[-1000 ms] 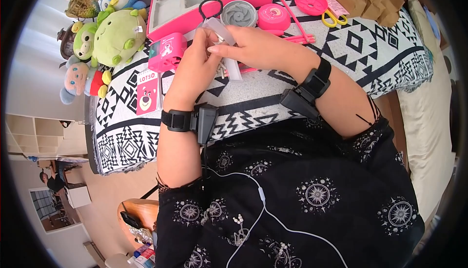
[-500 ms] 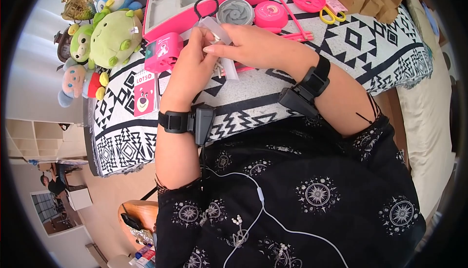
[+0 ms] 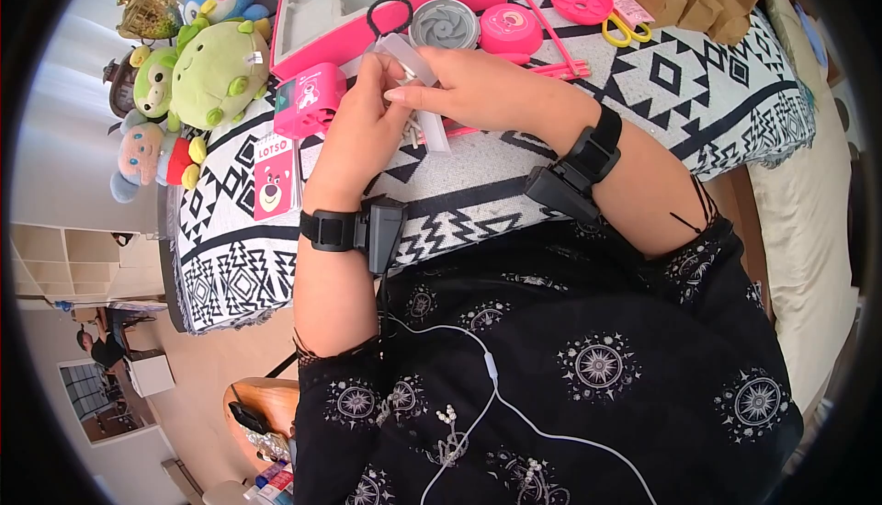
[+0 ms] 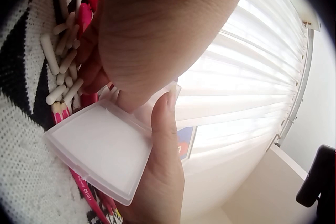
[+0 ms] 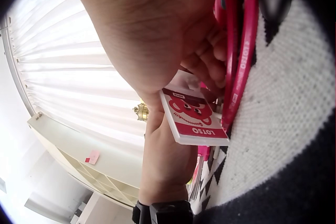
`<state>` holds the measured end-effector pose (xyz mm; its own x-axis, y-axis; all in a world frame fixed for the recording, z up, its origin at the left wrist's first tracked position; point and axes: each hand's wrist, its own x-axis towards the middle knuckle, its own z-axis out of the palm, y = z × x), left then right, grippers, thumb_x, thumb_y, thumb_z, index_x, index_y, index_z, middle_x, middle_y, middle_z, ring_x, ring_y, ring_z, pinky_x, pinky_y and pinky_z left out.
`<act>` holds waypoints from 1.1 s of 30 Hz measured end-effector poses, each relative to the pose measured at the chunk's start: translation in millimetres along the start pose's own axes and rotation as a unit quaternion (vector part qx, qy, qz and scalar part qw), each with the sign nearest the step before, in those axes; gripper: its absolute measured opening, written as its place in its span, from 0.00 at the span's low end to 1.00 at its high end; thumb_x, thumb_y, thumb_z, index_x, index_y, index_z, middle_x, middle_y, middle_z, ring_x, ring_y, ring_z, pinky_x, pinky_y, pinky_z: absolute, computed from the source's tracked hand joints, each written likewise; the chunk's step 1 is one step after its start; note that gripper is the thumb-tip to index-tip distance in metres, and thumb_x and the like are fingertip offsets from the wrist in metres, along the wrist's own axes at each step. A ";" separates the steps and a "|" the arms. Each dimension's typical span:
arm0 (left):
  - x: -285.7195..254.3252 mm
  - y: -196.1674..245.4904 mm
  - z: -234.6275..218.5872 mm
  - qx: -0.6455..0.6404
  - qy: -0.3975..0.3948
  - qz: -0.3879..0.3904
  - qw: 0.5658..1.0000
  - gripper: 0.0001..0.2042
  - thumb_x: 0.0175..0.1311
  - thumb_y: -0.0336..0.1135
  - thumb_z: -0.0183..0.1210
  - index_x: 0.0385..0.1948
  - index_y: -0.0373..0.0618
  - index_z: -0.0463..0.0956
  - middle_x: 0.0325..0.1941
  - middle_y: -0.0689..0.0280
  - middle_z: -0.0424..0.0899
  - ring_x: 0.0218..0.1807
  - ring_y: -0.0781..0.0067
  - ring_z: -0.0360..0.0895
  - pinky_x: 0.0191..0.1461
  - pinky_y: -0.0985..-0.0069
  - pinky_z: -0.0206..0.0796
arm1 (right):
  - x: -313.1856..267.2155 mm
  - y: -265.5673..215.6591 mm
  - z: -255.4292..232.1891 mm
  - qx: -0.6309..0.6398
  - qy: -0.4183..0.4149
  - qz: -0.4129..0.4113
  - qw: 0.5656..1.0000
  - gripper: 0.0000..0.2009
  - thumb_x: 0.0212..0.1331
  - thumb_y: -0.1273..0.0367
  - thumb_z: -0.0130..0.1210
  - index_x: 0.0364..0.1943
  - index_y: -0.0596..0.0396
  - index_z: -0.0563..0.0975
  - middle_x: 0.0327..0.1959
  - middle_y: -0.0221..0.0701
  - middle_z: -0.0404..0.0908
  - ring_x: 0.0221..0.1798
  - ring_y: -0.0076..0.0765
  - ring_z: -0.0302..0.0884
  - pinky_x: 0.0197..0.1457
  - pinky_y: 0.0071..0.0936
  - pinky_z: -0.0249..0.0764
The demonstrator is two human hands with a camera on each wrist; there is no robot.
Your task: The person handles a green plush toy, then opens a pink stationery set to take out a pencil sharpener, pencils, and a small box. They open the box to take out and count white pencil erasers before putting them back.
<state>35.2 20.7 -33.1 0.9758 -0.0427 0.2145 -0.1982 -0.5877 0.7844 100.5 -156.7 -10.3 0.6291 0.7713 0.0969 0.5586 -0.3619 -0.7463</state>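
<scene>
From my remote seat I read the head view leftward first: the Lotso notepad (image 3: 274,188) lies at 8 o'clock from the case, and the pink boxy gadget (image 3: 312,99) at 9. Next comes the left hand (image 3: 363,124), reaching in from 7 o'clock, its fingers wrapped on the clear plastic case (image 4: 100,150), which stands open between both hands. White sticks (image 4: 50,53) lie loose at about 6 o'clock from it, close by the left fingertips. The right hand (image 3: 482,87) comes in from 3 o'clock and grips the case too, thumb along its edge. I'd judge that steady thumb as what matters: firm enough to stop the case twisting, light enough not to flex the thin plastic or strain the fold. I'd keep the case low and level, with the left fingers clear of the sticks, which look likely to roll; the pink pencils (image 3: 562,70) lie at 3 o'clock.
</scene>
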 end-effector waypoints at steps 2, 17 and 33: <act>-0.1 1.1 0.2 0.006 0.002 0.002 1.000 0.06 0.71 0.27 0.51 0.44 0.41 0.65 0.38 0.65 0.75 0.39 0.79 0.71 0.42 0.79 0.67 | -0.5 -0.8 -0.7 0.003 0.000 -0.003 1.000 0.27 0.64 0.46 0.52 0.43 0.62 0.75 0.31 0.44 0.81 0.35 0.47 0.81 0.40 0.37 0.74; 0.6 -0.8 -0.1 -0.004 0.006 0.014 1.000 0.06 0.70 0.25 0.51 0.44 0.41 0.64 0.37 0.66 0.73 0.38 0.81 0.70 0.40 0.82 0.66 | 0.3 2.7 1.2 0.025 0.004 -0.011 1.000 0.28 0.64 0.46 0.52 0.44 0.62 0.74 0.32 0.44 0.81 0.37 0.46 0.81 0.41 0.36 0.73; 1.9 10.9 -0.2 0.011 0.117 0.057 0.991 0.15 0.64 0.23 0.58 0.51 0.42 0.67 0.36 0.70 0.71 0.37 0.80 0.73 0.41 0.81 0.68 | 14.8 22.2 13.9 0.267 0.017 -0.023 0.963 0.22 0.69 0.54 0.51 0.53 0.61 0.72 0.32 0.29 0.78 0.32 0.22 0.75 0.35 0.24 0.71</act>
<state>34.8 14.4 -24.0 0.8983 0.0766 0.4326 -0.3022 -0.6070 0.7350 114.6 -146.0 -34.7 0.6322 0.7595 0.1532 0.2346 0.0009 -0.9721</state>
